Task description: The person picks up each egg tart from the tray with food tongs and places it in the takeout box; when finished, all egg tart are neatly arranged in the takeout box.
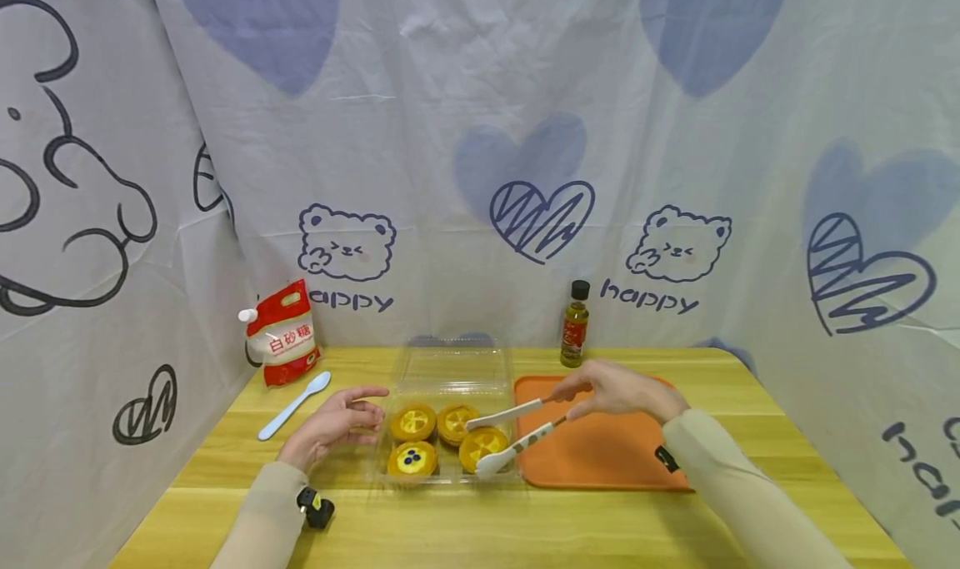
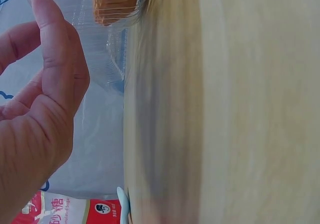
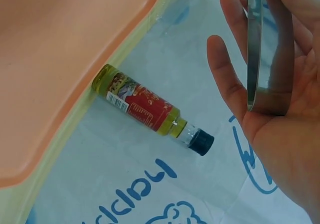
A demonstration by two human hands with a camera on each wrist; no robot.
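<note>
My right hand [image 1: 615, 387] holds a pair of tongs [image 1: 508, 414] with white tips; the right wrist view shows their bent metal end [image 3: 275, 68] against the palm. The tongs' arms are spread, one on either side of the front-right tart [image 1: 482, 446], inside a clear plastic box [image 1: 453, 371] with its lid up. Whether the tips touch the tart I cannot tell. Beside it sit more tarts, among them a blueberry-topped tart [image 1: 412, 460] at front left. At the box's left side is my left hand [image 1: 339, 426], fingers loosely extended and holding nothing.
An orange tray [image 1: 600, 461] lies right of the box, under my right hand. Behind it stands an oil bottle [image 1: 574, 326]. A red and white sugar bag [image 1: 285, 336] and a pale blue spoon [image 1: 294, 406] are at the left. Printed cloth [image 1: 435, 177] encloses the table.
</note>
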